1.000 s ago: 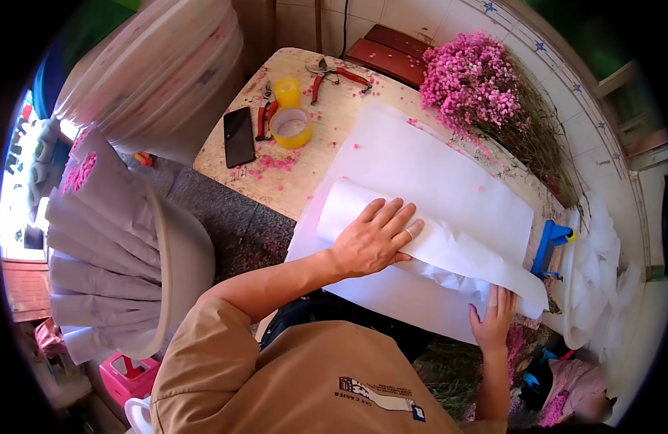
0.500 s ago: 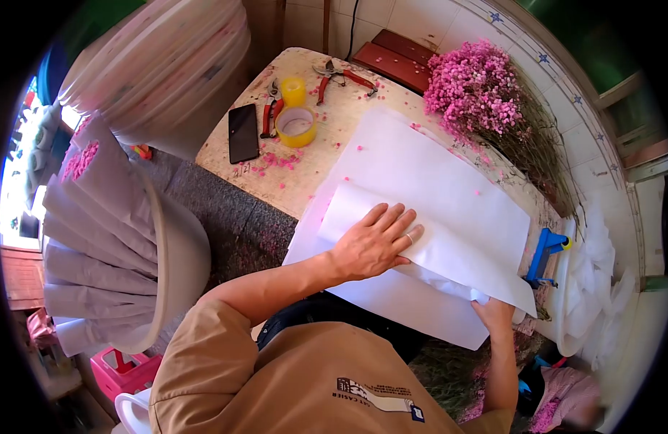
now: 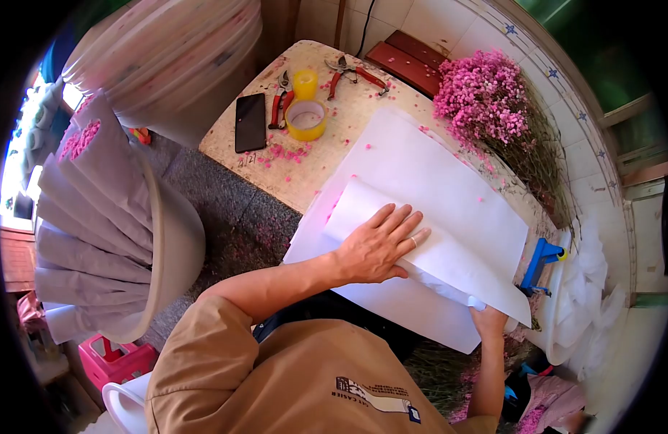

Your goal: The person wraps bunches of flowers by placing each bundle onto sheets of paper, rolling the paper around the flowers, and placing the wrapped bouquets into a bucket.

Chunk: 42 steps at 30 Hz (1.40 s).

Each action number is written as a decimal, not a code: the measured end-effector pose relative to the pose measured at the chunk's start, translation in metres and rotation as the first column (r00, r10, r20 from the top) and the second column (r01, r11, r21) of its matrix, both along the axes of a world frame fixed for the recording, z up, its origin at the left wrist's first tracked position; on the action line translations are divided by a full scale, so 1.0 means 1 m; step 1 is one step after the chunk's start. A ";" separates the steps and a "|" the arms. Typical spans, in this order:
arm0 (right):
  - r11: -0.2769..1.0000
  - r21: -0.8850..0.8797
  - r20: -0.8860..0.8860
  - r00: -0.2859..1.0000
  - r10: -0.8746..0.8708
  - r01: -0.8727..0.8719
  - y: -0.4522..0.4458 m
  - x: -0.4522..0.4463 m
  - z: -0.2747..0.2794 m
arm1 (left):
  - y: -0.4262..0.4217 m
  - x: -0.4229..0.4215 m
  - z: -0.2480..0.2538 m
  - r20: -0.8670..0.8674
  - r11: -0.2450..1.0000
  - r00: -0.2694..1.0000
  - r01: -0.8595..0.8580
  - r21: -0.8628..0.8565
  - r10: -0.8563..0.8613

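My left hand (image 3: 381, 244) lies flat, fingers stretched out, on a rolled white wrapping sheet (image 3: 442, 249). A ring shows on one finger. At the roll's near right end, my right hand (image 3: 488, 321) is closed on the sheet's lower edge, with its fingertips partly hidden under the paper. Whatever lies inside the roll cannot be seen. Under it are more flat white sheets (image 3: 428, 155) with a few pink petals on them. A blue tape dispenser (image 3: 541, 265) stands just beyond the roll's right end.
Pink flowers (image 3: 486, 94) with long stems lie along the wall side of the table. On the far left part are a phone (image 3: 250, 123), yellow tape rolls (image 3: 305, 120) and red-handled pruners (image 3: 355, 75). A bin (image 3: 178, 239) of wrapped bundles stands left.
The view has shifted slightly. Both hands stay in nearly the same places on the rolled sheet, the left still flat and the right still at its end.
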State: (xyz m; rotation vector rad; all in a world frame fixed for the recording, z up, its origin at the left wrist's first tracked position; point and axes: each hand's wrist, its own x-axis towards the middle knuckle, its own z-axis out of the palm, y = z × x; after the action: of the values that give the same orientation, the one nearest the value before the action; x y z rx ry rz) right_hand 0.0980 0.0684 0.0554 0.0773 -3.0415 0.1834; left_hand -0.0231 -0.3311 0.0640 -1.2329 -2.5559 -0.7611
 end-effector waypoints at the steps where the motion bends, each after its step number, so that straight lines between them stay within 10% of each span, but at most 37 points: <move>1: 0.998 0.013 0.070 0.996 -0.058 0.057 0.000 0.000 0.001 | -0.001 -0.001 0.002 0.031 0.999 0.999 0.018 -0.029 -0.017; 8: 0.991 0.130 0.047 0.998 -0.032 0.026 -0.063 0.032 0.112 | -0.001 -0.003 0.009 0.055 0.985 0.998 0.022 -0.169 -0.012; 11: 0.923 -0.313 -0.050 0.974 0.220 -0.225 -0.071 0.030 0.133 | 0.006 -0.006 0.014 0.066 0.984 0.997 0.038 -0.176 -0.026; 13: 0.911 -0.268 -0.237 0.938 0.254 -0.314 -0.078 0.005 0.125 | 0.011 -0.006 0.017 0.042 0.981 0.998 0.048 -0.189 -0.040; 20: 0.980 -0.047 0.008 0.981 0.195 -0.194 -0.056 -0.006 0.042 | 0.020 -0.002 0.025 -0.025 0.961 0.997 0.064 -0.271 -0.074; 22: 0.901 -0.334 -0.029 0.958 0.284 -0.278 -0.037 -0.002 0.056 | 0.019 -0.001 0.023 -0.038 0.957 0.995 0.078 -0.281 -0.093; 25: 0.833 -0.544 -0.349 0.929 -0.120 -0.097 0.036 -0.010 0.074 | 0.022 -0.003 0.023 -0.054 0.955 0.996 0.050 -0.294 -0.069; 28: 0.322 -0.916 -0.130 0.583 -0.802 0.238 0.143 -0.034 0.078 | 0.024 -0.002 0.026 -0.048 0.947 0.996 0.054 -0.315 -0.073; 31: 0.296 -0.928 -0.141 0.524 -0.840 0.225 0.250 -0.049 0.026 | 0.025 -0.001 0.028 -0.046 0.941 0.997 0.046 -0.336 -0.065; 34: 0.047 -0.801 0.279 0.442 -0.852 0.597 0.265 -0.063 0.017 | 0.024 -0.002 0.025 -0.055 0.943 0.995 0.056 -0.328 -0.079; 37: 0.127 -0.912 0.165 0.632 -0.757 0.390 0.274 -0.065 0.002 | 0.024 -0.002 0.024 -0.073 0.947 0.993 0.065 -0.315 -0.093; 42: 0.084 -0.949 0.111 0.574 -0.812 0.304 0.206 -0.009 0.034 | 0.024 -0.003 0.021 -0.091 0.943 0.992 0.052 -0.328 -0.087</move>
State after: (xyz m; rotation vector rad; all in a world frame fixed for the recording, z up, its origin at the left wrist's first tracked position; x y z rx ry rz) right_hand 0.0893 0.2746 0.0895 -1.0386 -1.7577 1.4904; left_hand -0.0259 -0.3070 0.0849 -1.4217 -2.6352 -0.2798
